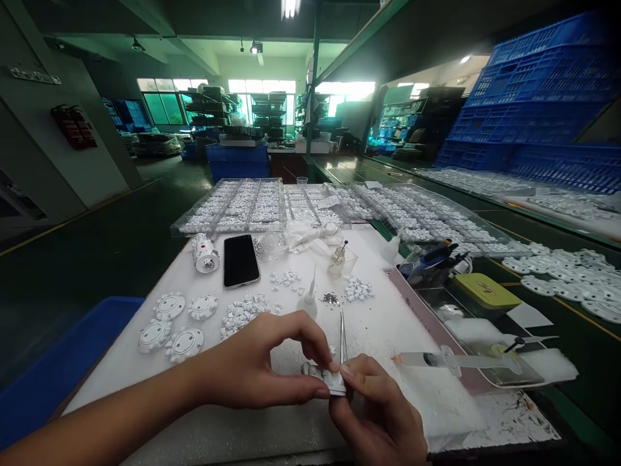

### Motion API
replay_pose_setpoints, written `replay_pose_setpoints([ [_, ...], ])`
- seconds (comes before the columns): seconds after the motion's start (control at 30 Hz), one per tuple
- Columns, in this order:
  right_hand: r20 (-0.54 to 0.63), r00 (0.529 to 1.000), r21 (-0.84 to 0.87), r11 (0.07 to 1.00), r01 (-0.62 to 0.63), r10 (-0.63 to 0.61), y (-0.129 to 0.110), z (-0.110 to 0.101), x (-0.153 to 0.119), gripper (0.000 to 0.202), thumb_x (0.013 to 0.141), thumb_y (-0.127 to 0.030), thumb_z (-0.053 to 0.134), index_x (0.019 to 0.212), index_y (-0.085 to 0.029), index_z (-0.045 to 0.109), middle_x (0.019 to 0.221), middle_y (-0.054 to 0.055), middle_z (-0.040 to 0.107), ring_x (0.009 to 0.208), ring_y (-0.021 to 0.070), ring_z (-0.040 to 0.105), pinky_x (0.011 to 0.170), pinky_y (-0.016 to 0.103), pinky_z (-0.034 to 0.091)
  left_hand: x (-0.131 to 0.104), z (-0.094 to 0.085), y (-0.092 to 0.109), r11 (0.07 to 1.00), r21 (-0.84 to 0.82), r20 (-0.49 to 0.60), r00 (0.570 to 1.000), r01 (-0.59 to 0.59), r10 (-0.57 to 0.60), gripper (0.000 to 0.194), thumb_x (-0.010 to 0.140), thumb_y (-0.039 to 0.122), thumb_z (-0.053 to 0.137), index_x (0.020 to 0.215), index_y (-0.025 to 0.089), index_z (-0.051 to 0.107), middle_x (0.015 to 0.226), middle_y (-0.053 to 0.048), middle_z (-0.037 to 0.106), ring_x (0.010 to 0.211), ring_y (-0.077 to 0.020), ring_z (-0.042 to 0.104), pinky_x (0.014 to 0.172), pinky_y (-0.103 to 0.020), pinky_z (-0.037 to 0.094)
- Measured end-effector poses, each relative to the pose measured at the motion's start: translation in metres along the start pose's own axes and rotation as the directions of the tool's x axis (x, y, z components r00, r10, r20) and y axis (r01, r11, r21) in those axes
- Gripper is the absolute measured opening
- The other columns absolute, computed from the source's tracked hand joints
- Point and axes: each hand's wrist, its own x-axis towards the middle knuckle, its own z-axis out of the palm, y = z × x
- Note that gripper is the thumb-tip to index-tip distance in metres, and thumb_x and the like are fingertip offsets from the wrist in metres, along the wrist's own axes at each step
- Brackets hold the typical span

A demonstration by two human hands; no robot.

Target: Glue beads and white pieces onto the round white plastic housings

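Between the thumb and fingertips of my left hand [257, 366] is a small white plastic part [334, 382] with knobs along its edge. My right hand [383, 411] is closed around metal tweezers [343, 336], whose tips point away from me. Its thumb and fingers also touch the right side of the white part. Fingers hide much of the part. Just beyond my hands lie a heap of small white pieces [245, 314], a dropper bottle [308, 303] and a scatter of tiny dark bits [331, 298]. Several round white discs [184, 344] lie to the left.
A phone [241, 261] and a white cylindrical assembly [205, 254] lie farther back. Clear trays [228, 206] of white parts line the far edge. On the right are a syringe [427, 360], a yellow-lidded box [486, 291] and stacked blue crates [528, 103].
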Motion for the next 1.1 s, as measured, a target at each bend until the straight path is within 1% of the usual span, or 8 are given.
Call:
replay_pose_setpoints([
  [0.13, -0.070, 0.997, -0.013, 0.999, 0.035, -0.036, -0.003, 0.006, -0.001, 0.043, 0.083, 0.003, 0.059, 0.116, -0.025, 0.060, 0.087, 0.002, 0.063, 0.076, 0.0145, 0.063, 0.061, 0.027, 0.053, 0.001, 0.003, 0.004, 0.994, -0.035, -0.035, 0.994, 0.101, -0.102, 0.024, 0.079, 0.022, 0.080, 0.098, 0.018, 0.066, 0.096, -0.004, 0.074, 0.092, -0.0169, 0.068, 0.086, -0.029, 0.054],
  [0.27, -0.066, 0.992, -0.074, 0.992, 0.100, -0.105, -0.004, 0.009, 0.000, 0.049, 0.080, 0.008, 0.060, 0.119, -0.023, 0.058, 0.086, 0.003, 0.063, 0.075, 0.0142, 0.061, 0.061, 0.027, 0.054, -0.001, 0.002, 0.004, 0.996, -0.025, -0.021, 0.996, 0.090, -0.091, 0.026, 0.078, 0.021, 0.082, 0.100, 0.018, 0.067, 0.099, -0.004, 0.075, 0.094, -0.0166, 0.068, 0.087, -0.028, 0.053],
  [0.47, -0.183, 0.983, -0.084, 0.996, 0.013, -0.029, -0.007, 0.016, 0.000, 0.046, 0.080, 0.004, 0.062, 0.117, -0.022, 0.055, 0.077, -0.002, 0.059, 0.064, 0.0112, 0.055, 0.059, 0.025, 0.052, -0.002, -0.001, -0.003, 0.994, -0.064, -0.004, 0.996, 0.084, -0.084, 0.031, 0.077, 0.023, 0.083, 0.103, 0.017, 0.068, 0.103, -0.006, 0.075, 0.098, -0.0190, 0.069, 0.090, -0.031, 0.054],
  [0.63, -0.262, 0.965, -0.111, 0.994, -0.006, -0.023, -0.006, 0.024, -0.003, 0.040, 0.083, 0.001, 0.062, 0.116, -0.022, 0.056, 0.075, -0.002, 0.058, 0.063, 0.0106, 0.053, 0.059, 0.025, 0.050, -0.001, 0.001, -0.004, 0.975, -0.176, -0.018, 0.990, 0.132, -0.137, 0.021, 0.083, 0.023, 0.078, 0.099, 0.016, 0.067, 0.101, -0.007, 0.075, 0.098, -0.0196, 0.070, 0.091, -0.034, 0.054],
  [0.77, -0.253, 0.962, -0.161, 0.985, 0.068, -0.107, -0.005, 0.023, 0.000, 0.039, 0.082, 0.000, 0.064, 0.116, -0.018, 0.056, 0.074, -0.003, 0.058, 0.061, 0.0094, 0.053, 0.059, 0.023, 0.053, 0.001, 0.001, -0.002, 0.944, -0.244, -0.023, 0.972, 0.222, -0.235, 0.019, 0.083, 0.025, 0.078, 0.095, 0.015, 0.067, 0.098, -0.007, 0.075, 0.096, -0.0195, 0.070, 0.092, -0.036, 0.054],
  [0.87, -0.217, 0.972, -0.214, 0.976, 0.046, -0.094, -0.007, 0.020, 0.003, 0.040, 0.081, 0.001, 0.063, 0.115, -0.018, 0.054, 0.072, -0.005, 0.055, 0.060, 0.0080, 0.054, 0.060, 0.021, 0.053, 0.002, 0.000, -0.002, 0.937, -0.236, -0.026, 0.962, 0.258, -0.272, 0.020, 0.082, 0.026, 0.079, 0.094, 0.015, 0.069, 0.097, -0.007, 0.076, 0.097, -0.0201, 0.070, 0.093, -0.036, 0.054],
  [0.97, -0.213, 0.974, -0.237, 0.971, 0.028, -0.080, -0.009, 0.019, 0.003, 0.039, 0.082, 0.001, 0.063, 0.115, -0.018, 0.053, 0.071, -0.006, 0.052, 0.060, 0.0070, 0.054, 0.059, 0.018, 0.052, 0.002, -0.003, -0.005, 0.959, -0.162, -0.037, 0.970, 0.232, -0.241, 0.021, 0.081, 0.026, 0.080, 0.096, 0.015, 0.071, 0.099, -0.007, 0.077, 0.098, -0.0202, 0.070, 0.091, -0.033, 0.054],
  [1.1, -0.262, 0.965, -0.225, 0.972, -0.068, 0.007, -0.010, 0.022, -0.001, 0.037, 0.082, -0.002, 0.065, 0.112, -0.021, 0.055, 0.071, -0.007, 0.053, 0.061, 0.0066, 0.056, 0.064, 0.018, 0.052, 0.000, -0.004, -0.008, 0.995, 0.005, -0.040, 0.994, 0.100, -0.100, 0.029, 0.078, 0.026, 0.083, 0.103, 0.016, 0.072, 0.103, -0.006, 0.077, 0.099, -0.0198, 0.071, 0.090, -0.030, 0.054],
])
